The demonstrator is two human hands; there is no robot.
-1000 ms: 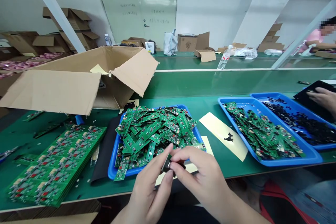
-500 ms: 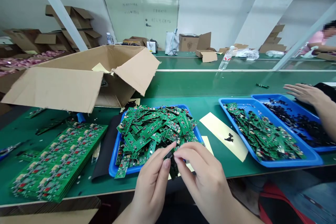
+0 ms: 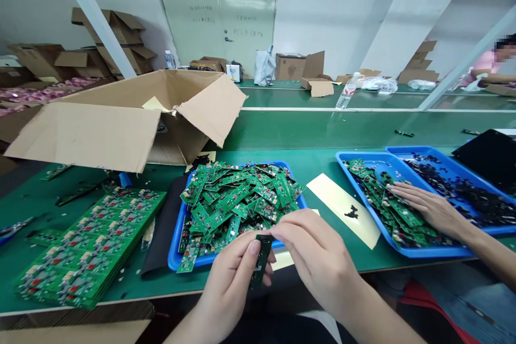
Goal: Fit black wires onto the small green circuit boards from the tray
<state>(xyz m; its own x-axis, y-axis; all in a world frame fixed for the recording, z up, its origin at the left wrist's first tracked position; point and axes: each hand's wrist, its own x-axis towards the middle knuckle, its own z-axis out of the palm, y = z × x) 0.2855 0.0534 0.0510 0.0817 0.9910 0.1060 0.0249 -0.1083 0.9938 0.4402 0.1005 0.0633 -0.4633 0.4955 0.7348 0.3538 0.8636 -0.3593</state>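
Between my hands, just past the table's front edge, is a narrow dark green circuit board [image 3: 263,258], held upright. My left hand [image 3: 231,274] grips it with the thumb on its face and fingers behind. My right hand [image 3: 322,260] is closed, its pinched fingertips at the board's top end; whatever small part they may hold is hidden. Behind my hands a blue tray [image 3: 173,247] is heaped with small green circuit boards [image 3: 234,199]. Right of it, a pale yellow sheet [image 3: 330,193] bears a few small black pieces [image 3: 351,212].
Stacked board panels [image 3: 92,247] and pliers [image 3: 16,228] lie left, below an open carton [image 3: 80,134]. At right, another person's hand [image 3: 427,207] rests on boards in a second blue tray [image 3: 475,251]; behind it is a blue tray [image 3: 427,149] of black parts.
The board between my hands has turned more upright, and its length shows more. The other person's hand has moved left and down, from the black sheet onto the boards in the tray.
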